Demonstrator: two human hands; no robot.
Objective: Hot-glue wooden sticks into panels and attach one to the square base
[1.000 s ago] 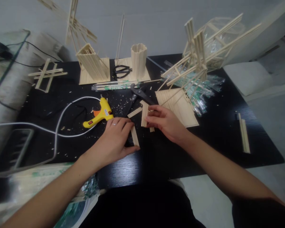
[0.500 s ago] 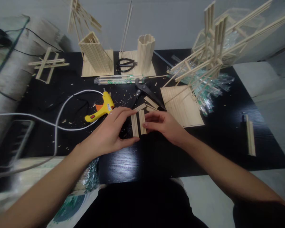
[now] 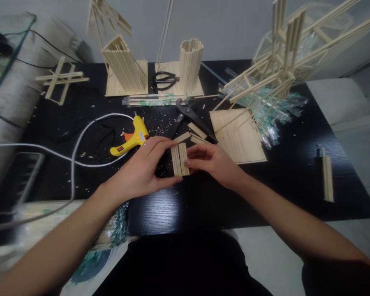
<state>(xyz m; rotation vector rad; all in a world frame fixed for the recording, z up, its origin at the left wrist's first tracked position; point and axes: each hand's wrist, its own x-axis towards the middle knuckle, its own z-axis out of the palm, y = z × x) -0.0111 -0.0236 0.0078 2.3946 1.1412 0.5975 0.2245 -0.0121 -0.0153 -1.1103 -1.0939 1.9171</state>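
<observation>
Stick panels now pushed together, touching; left hand pinches one, right hand other. Align ends flush on counter.

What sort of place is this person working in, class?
Probably a home craft table: a yellow glue gun, scissors and glued stick models lie on the black table, and both hands press two stick panels together.

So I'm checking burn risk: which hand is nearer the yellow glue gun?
Left. The left hand lies just below and right of the glue gun, fingers close to its nozzle end. The right hand is farther right, beyond the small wooden slat pieces both hands pinch.
</observation>
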